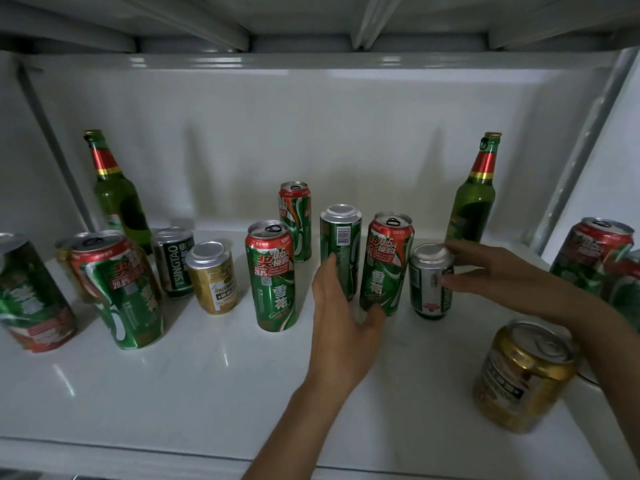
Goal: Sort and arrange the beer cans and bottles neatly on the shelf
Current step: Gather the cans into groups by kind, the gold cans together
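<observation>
My left hand [341,318] is spread wide, its fingers lying against the lower front of an upside-down green can [343,233] and its thumb in front of the base of a tall red-and-green can [388,258]. My right hand [502,271] grips a short silver-and-green can [424,289], one finger on its top and the thumb on its side. Another tall red-and-green can [272,275] stands left of my left hand, and a similar one [295,220] stands behind. Two green bottles stand upright at the back, one on the left [114,199] and one on the right [474,202].
All of this stands on a white shelf [207,375] with a white back wall. On the left are a gold can [214,277], a Tsingtao can [175,261] and two red-and-green cans [117,289]. A gold can [523,375] stands front right, with more green cans [592,258] at the right edge.
</observation>
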Available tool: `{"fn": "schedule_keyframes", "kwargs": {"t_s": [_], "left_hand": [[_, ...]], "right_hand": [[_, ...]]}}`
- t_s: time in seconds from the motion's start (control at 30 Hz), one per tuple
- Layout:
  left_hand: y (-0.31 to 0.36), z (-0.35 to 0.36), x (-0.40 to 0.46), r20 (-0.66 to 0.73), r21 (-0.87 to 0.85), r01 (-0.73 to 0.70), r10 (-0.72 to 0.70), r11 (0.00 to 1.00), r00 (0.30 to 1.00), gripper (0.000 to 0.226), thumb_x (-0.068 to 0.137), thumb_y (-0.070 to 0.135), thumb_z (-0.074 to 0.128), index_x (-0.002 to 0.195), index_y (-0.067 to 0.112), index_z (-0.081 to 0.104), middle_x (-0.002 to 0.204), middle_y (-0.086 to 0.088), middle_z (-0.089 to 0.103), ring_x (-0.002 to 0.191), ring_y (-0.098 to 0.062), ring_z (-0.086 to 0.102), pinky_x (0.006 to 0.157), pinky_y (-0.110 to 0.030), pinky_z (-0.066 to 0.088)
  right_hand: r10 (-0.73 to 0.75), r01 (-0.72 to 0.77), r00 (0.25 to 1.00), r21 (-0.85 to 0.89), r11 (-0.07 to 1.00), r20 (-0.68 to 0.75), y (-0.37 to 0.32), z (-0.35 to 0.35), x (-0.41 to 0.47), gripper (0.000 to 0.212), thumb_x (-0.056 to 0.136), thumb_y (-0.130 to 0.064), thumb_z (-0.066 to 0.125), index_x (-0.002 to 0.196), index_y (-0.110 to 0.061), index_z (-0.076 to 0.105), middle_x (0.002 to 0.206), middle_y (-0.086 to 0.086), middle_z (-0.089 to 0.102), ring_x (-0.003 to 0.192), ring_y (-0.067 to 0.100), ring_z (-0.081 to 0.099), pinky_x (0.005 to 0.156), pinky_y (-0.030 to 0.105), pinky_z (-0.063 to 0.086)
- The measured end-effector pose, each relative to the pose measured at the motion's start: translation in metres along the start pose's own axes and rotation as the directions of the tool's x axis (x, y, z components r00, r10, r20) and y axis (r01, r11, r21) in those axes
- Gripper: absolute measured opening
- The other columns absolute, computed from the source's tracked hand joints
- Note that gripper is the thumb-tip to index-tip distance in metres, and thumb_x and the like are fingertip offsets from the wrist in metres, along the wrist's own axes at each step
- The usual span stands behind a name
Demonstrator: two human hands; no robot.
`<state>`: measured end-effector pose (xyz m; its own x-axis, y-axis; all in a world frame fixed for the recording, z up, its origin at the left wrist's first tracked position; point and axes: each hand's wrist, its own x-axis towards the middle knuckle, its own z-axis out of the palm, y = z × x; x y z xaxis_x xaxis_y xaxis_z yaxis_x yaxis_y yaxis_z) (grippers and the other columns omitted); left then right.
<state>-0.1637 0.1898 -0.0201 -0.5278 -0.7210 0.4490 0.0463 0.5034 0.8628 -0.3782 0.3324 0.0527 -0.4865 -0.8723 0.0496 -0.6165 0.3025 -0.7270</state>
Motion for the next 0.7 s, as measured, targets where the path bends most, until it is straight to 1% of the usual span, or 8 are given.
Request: {"fn": "schedule_keyframes", "kwargs": {"t_s": [0.07, 0.17, 0.23, 0.33, 0.4, 0.53, 0.63, 0.7], "left_hand": [[-0.004, -0.001, 0.001, 0.016, -0.005, 0.016, -0.016, 1.0, 1.0, 0.088, 0.085, 0.007, 0.078, 0.158, 0.022, 0.032, 0.152, 0.005, 0.042, 0.138, 0.002, 0.043, 0.11, -0.006, 0.037], [-0.001, -0.003, 0.001, 0.03, 0.015, 0.023, -0.024, 1.0, 0.999, 0.09, 0.087, 0.009, 0.077, 0.161, 0.023, 0.028, 0.154, 0.006, 0.038, 0.137, 0.003, 0.04, 0.108, 0.001, 0.031], [0.001, -0.005, -0.002, 0.049, -0.001, 0.0, 0.0, 1.0, 0.999, 0.089, 0.088, 0.01, 0.076, 0.161, 0.027, 0.027, 0.154, 0.01, 0.037, 0.137, 0.005, 0.04, 0.112, -0.005, 0.033], [0.003, -0.007, -0.004, 0.083, -0.015, -0.003, 0.005, 1.0, 0.997, 0.089, 0.089, 0.011, 0.074, 0.161, 0.031, 0.027, 0.153, 0.012, 0.036, 0.137, 0.009, 0.038, 0.114, -0.006, 0.032], [0.002, -0.007, -0.004, 0.094, -0.016, 0.006, -0.005, 1.0, 0.996, 0.089, 0.089, 0.009, 0.073, 0.162, 0.03, 0.025, 0.154, 0.011, 0.035, 0.135, 0.016, 0.035, 0.113, -0.004, 0.03], [0.002, -0.008, -0.009, 0.125, -0.025, 0.033, -0.03, 0.999, 0.992, 0.087, 0.091, 0.005, 0.07, 0.162, 0.025, 0.024, 0.155, 0.008, 0.032, 0.123, 0.033, 0.028, 0.101, 0.01, 0.022], [0.004, -0.01, -0.012, 0.129, -0.049, 0.047, -0.041, 0.998, 0.991, 0.084, 0.092, 0.004, 0.07, 0.161, 0.024, 0.026, 0.153, 0.007, 0.033, 0.121, 0.034, 0.031, 0.099, 0.01, 0.024], [0.005, -0.01, -0.012, 0.124, -0.064, 0.048, -0.04, 0.997, 0.992, 0.082, 0.092, 0.002, 0.07, 0.16, 0.022, 0.029, 0.151, 0.008, 0.034, 0.118, 0.035, 0.032, 0.097, 0.01, 0.026]], "right_hand": [[0.02, -0.019, 0.999, -0.05, 0.999, 0.033, -0.004, 0.002, 0.007, 0.072, 0.067, -0.055, 0.085, 0.129, -0.053, 0.05, 0.126, -0.026, 0.06, 0.107, -0.008, 0.064, 0.091, 0.022, 0.055], [0.015, -0.013, 1.0, -0.149, 0.989, 0.011, -0.002, 0.001, 0.022, 0.088, 0.064, -0.062, 0.084, 0.14, -0.04, 0.046, 0.132, -0.016, 0.06, 0.114, 0.004, 0.062, 0.099, 0.035, 0.054], [0.033, -0.035, 0.999, -0.152, 0.988, -0.013, -0.002, 0.0, 0.023, 0.08, 0.072, -0.053, 0.083, 0.141, -0.037, 0.045, 0.13, -0.017, 0.058, 0.117, 0.004, 0.057, 0.095, 0.025, 0.051], [0.031, -0.034, 0.999, -0.134, 0.99, -0.026, -0.003, 0.001, 0.015, 0.059, 0.083, -0.035, 0.08, 0.13, -0.04, 0.045, 0.116, -0.026, 0.055, 0.105, -0.008, 0.054, 0.076, 0.009, 0.047], [0.039, -0.045, 0.998, -0.141, 0.989, -0.043, 0.001, 0.001, 0.012, 0.06, 0.082, -0.039, 0.081, 0.13, -0.04, 0.045, 0.12, -0.021, 0.056, 0.108, -0.004, 0.053, 0.081, 0.013, 0.047], [0.052, -0.06, 0.997, -0.155, 0.986, -0.051, 0.001, 0.001, 0.011, 0.071, 0.074, -0.051, 0.082, 0.134, -0.04, 0.045, 0.129, -0.012, 0.056, 0.115, 0.0, 0.052, 0.098, 0.032, 0.05], [0.039, -0.04, 0.999, -0.171, 0.984, -0.006, -0.006, 0.003, 0.01, 0.079, 0.081, -0.048, 0.078, 0.145, -0.049, 0.033, 0.136, -0.018, 0.047, 0.122, 0.007, 0.049, 0.098, 0.026, 0.044], [0.022, -0.022, 1.0, -0.191, 0.981, -0.005, -0.01, 0.0, 0.008, 0.064, 0.085, -0.041, 0.076, 0.135, -0.055, 0.038, 0.127, -0.025, 0.051, 0.117, 0.004, 0.053, 0.092, 0.019, 0.043]]}}
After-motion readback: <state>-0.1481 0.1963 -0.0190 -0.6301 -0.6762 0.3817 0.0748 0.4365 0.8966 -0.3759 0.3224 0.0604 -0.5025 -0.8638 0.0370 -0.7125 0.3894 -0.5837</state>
